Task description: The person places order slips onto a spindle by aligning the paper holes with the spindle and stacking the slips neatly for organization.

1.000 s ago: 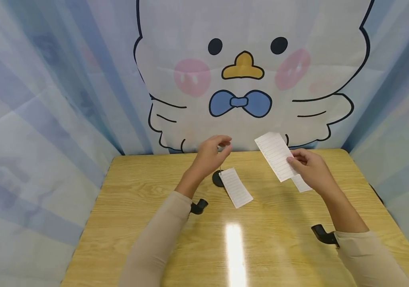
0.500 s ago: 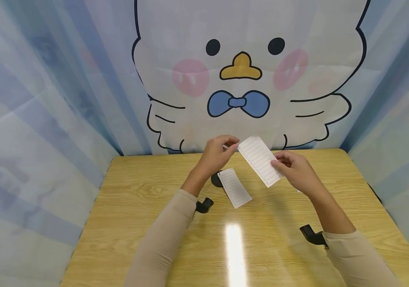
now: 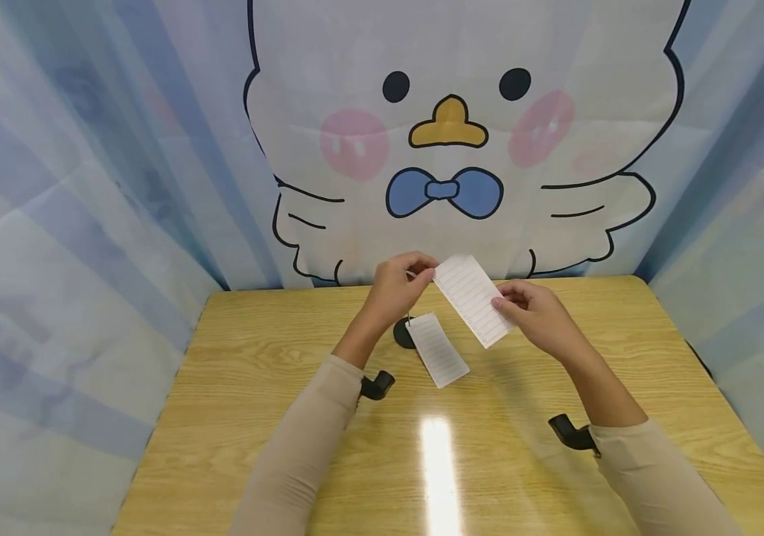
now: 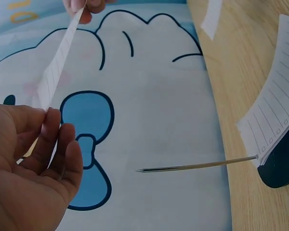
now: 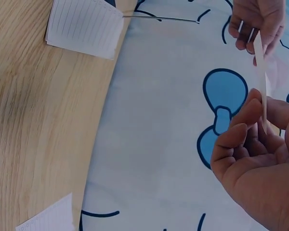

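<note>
A white lined paper slip [image 3: 470, 301] is held up in the air between both hands. The left hand [image 3: 395, 286] pinches its left corner between thumb and fingertips. At the opposite end the right hand [image 3: 539, 313] grips the slip with thumb and fingers. Below the left hand stands a bill spike, its thin metal rod [image 4: 197, 166] pointing up from a round black base [image 4: 278, 173]. Several lined slips [image 3: 438, 350] are pierced on the rod near the base. The held slip is apart from the spike's tip in the left wrist view.
Another lined slip [image 5: 50, 216] lies on the wooden table [image 3: 275, 417] toward the right; in the head view the right hand hides it. Behind the table's far edge hangs a curtain [image 3: 462, 238] with a cartoon bird. Black wrist mounts [image 3: 573, 433] jut from the sleeves.
The right hand has brought the slip leftward to the left hand, which was apart from it and now pinches its corner. The slips on the spike stay put.
</note>
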Tool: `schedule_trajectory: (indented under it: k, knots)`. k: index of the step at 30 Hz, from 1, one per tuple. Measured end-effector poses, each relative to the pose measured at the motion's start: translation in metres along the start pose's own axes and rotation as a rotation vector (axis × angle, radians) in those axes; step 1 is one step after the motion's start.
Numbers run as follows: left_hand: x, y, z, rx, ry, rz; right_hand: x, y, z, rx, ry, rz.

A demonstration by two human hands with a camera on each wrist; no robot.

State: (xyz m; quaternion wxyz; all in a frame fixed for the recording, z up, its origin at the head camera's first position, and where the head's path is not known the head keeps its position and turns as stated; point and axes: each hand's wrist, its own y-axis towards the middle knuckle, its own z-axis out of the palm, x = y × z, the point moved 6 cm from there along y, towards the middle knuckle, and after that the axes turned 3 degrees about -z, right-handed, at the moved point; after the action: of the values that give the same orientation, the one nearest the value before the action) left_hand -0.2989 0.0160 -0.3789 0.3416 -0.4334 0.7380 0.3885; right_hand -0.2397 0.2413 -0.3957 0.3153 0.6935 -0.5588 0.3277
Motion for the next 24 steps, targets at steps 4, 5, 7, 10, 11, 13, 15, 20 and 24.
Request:
schedule_trajectory:
  k: [4, 5, 7, 10, 11, 13, 15, 20, 24]
  knots:
    - [0.001, 0.001, -0.004, -0.017, -0.012, -0.01, 0.001, 0.004, 0.003, 0.005, 0.005, -0.011]
    - [0.001, 0.001, -0.005, -0.019, -0.013, -0.014, 0.001, 0.005, 0.004, 0.007, 0.011, -0.011]
    - [0.003, 0.001, -0.007, -0.027, -0.012, -0.024, 0.001, 0.007, 0.006, 0.014, 0.018, -0.006]
    - [0.005, 0.002, -0.01, -0.042, -0.011, -0.041, 0.0, 0.009, 0.011, 0.025, 0.032, 0.011]
    - [0.006, 0.002, -0.011, -0.047, -0.012, -0.045, -0.001, 0.01, 0.012, 0.028, 0.04, 0.017]
    - [0.008, 0.001, -0.013, -0.053, -0.016, -0.055, -0.003, 0.011, 0.015, 0.033, 0.055, 0.031]
    - [0.01, 0.001, -0.014, -0.054, -0.022, -0.064, -0.004, 0.012, 0.018, 0.037, 0.073, 0.037]
    - [0.02, -0.001, -0.016, -0.048, -0.029, -0.093, -0.01, 0.015, 0.026, 0.042, 0.088, 0.04]
    - [0.03, -0.004, -0.017, -0.048, -0.024, -0.109, -0.017, 0.018, 0.035, 0.043, 0.086, 0.05]
